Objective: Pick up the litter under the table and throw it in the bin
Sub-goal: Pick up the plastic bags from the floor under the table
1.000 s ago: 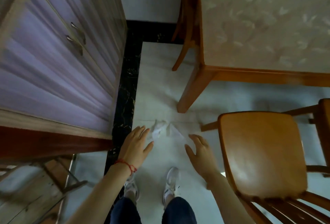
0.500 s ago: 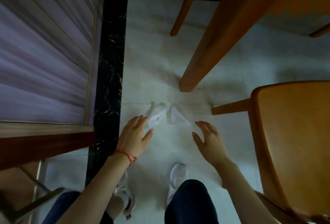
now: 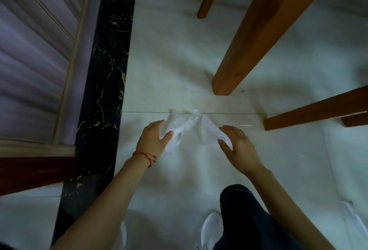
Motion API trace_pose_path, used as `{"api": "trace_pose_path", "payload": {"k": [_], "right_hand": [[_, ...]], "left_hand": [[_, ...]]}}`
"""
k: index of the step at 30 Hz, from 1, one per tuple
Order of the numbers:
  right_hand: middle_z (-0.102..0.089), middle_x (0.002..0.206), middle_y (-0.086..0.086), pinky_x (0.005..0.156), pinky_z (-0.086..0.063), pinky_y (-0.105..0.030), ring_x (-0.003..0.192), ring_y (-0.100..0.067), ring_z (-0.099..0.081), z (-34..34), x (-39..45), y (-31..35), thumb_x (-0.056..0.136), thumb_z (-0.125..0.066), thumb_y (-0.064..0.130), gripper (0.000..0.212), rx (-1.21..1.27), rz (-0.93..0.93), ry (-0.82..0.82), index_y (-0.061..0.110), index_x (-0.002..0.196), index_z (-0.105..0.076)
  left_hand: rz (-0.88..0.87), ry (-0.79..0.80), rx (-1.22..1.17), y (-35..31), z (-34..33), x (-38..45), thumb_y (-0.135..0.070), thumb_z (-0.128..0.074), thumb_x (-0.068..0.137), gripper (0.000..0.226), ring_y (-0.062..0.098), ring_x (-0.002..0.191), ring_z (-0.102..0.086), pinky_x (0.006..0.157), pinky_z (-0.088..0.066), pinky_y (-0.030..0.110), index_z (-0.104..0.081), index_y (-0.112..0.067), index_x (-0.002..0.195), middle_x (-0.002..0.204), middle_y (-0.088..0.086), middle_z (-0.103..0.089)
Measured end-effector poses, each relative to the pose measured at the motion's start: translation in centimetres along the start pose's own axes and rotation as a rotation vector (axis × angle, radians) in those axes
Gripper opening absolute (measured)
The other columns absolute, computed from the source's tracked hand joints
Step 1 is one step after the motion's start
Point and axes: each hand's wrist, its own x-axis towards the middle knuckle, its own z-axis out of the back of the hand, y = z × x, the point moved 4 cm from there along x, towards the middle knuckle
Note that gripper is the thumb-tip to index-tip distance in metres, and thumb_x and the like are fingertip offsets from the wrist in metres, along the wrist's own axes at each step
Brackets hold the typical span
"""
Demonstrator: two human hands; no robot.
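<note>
Head cam: L hand (image 3: pixel 154 140) & R hand (image 3: pixel 238 143) fingers spread, flanking litter (image 3: pixel 189 127).

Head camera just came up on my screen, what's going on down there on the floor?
A person is bent low over the white tiled floor, reaching with both hands for crumpled white litter lying beside the wooden table leg. The left hand is at the litter's left edge and the right hand at its right edge, fingers spread. Neither has closed on it, so the litter lies on the floor. No bin is in view.
</note>
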Motion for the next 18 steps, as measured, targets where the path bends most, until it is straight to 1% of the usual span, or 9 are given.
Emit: {"api": "trace_pose_path", "payload": {"k": [2,4,9,10,11,12,13,15,18], "right_hand": [[-0.060,0.125,-0.014,0.095,-0.043,-0.038,0.114,-0.031,-0.055,-1.6,0.8,-0.9,0.086,-0.030,0.046,0.060,0.014,0.010,-0.008,0.006,0.123,-0.054],[-0.060,0.123,-0.013,0.095,-0.042,-0.036,0.113,-0.030,-0.056,-2.9,1.4,-1.8,0.086,-0.030,0.046,0.059,0.038,0.010,-0.018,0.008,0.123,-0.055],[-0.061,0.124,-0.011,0.095,-0.037,-0.028,0.114,-0.027,-0.056,-5.0,1.4,-3.3,0.088,-0.047,0.033,0.043,0.117,-0.014,-0.071,0.010,0.123,-0.055],[-0.060,0.125,-0.010,0.096,-0.037,-0.028,0.114,-0.026,-0.055,-5.4,1.3,-3.3,0.087,-0.047,0.031,0.043,0.123,-0.008,-0.072,0.011,0.124,-0.055],[-0.060,0.125,-0.009,0.096,-0.037,-0.027,0.115,-0.025,-0.055,-5.6,1.1,-3.4,0.087,-0.048,0.031,0.043,0.126,0.001,-0.074,0.011,0.124,-0.054],[-0.060,0.125,-0.009,0.095,-0.037,-0.027,0.115,-0.024,-0.055,-5.8,0.9,-3.5,0.087,-0.048,0.031,0.043,0.131,0.007,-0.078,0.011,0.124,-0.054],[-0.060,0.125,-0.009,0.095,-0.037,-0.027,0.114,-0.024,-0.055,-5.9,0.7,-3.5,0.087,-0.048,0.030,0.042,0.140,0.009,-0.088,0.011,0.124,-0.054],[-0.061,0.123,-0.008,0.094,-0.038,-0.027,0.113,-0.023,-0.056,-6.0,0.6,-3.8,0.087,-0.049,0.029,0.041,0.163,0.004,-0.114,0.012,0.124,-0.055],[-0.061,0.123,-0.007,0.093,-0.039,-0.026,0.112,-0.022,-0.057,-6.3,0.6,-4.2,0.087,-0.050,0.029,0.040,0.192,-0.005,-0.139,0.012,0.123,-0.055]], "left_hand": [[0.057,0.009,-0.058,1.0,-1.4,1.7,-0.030,-0.055,0.088,0.057,0.028,0.131,-0.035,0.107,-0.027,0.033,-0.037,-0.005,0.135,0.142,0.015,-0.040],[0.104,0.020,-0.109,2.0,-2.8,3.5,-0.031,-0.059,0.085,0.060,0.028,0.132,-0.036,0.107,-0.027,0.034,-0.038,-0.005,0.135,0.142,0.015,-0.040],[0.237,0.057,-0.198,3.5,-5.7,7.1,-0.035,-0.068,0.078,0.067,0.028,0.126,-0.043,0.102,-0.033,0.032,-0.042,-0.004,0.131,0.137,0.014,-0.047],[0.254,0.056,-0.211,3.7,-6.1,7.6,-0.035,-0.070,0.076,0.061,0.029,0.120,-0.048,0.095,-0.038,0.030,-0.050,-0.004,0.124,0.128,0.015,-0.054],[0.260,0.044,-0.221,4.0,-6.4,7.9,-0.035,-0.072,0.073,0.051,0.030,0.110,-0.054,0.082,-0.041,0.027,-0.058,-0.004,0.111,0.112,0.014,-0.060],[0.262,0.021,-0.233,4.1,-6.5,8.1,-0.035,-0.075,0.070,0.041,0.030,0.097,-0.058,0.068,-0.040,0.027,-0.061,-0.006,0.096,0.096,0.013,-0.061],[0.264,-0.004,-0.247,4.2,-6.6,8.3,-0.033,-0.077,0.068,0.037,0.027,0.086,-0.058,0.060,-0.038,0.026,-0.062,-0.006,0.086,0.086,0.011,-0.059],[0.271,-0.023,-0.266,4.2,-6.7,8.4,-0.029,-0.079,0.066,0.037,0.024,0.081,-0.056,0.063,-0.040,0.026,-0.063,-0.004,0.086,0.084,0.009,-0.060],[0.273,-0.018,-0.281,4.5,-7.1,8.8,-0.025,-0.079,0.066,0.038,0.026,0.086,-0.060,0.072,-0.043,0.027,-0.067,-0.003,0.095,0.092,0.012,-0.067]]}}
